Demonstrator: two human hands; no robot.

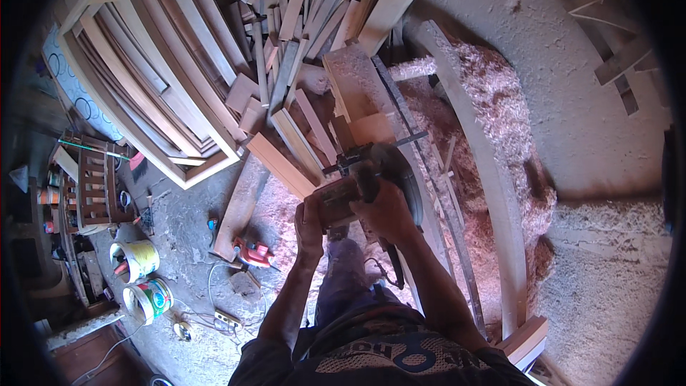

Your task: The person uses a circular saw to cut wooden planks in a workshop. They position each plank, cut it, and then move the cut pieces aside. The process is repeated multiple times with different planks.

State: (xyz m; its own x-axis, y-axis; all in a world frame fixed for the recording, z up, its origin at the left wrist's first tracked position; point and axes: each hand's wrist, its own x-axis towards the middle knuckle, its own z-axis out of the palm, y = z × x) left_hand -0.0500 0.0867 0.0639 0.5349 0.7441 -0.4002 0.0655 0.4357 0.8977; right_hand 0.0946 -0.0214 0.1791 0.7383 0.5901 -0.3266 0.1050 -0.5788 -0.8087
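A dark circular saw with a rounded guard on its right side is in front of me. My right hand is wrapped round its rear handle. My left hand is closed on the left end of the dusty, brownish housing. A reddish-brown board runs from the upper left to the saw's left side. Beyond the saw a pale wood block lies on a wide, dusty plank. The saw's blade and underside are hidden.
Wood offcuts are heaped at the far side. Wooden frames lean at the left. A red power tool, a power strip and buckets stand on the floor. Shavings surround a long plank at right.
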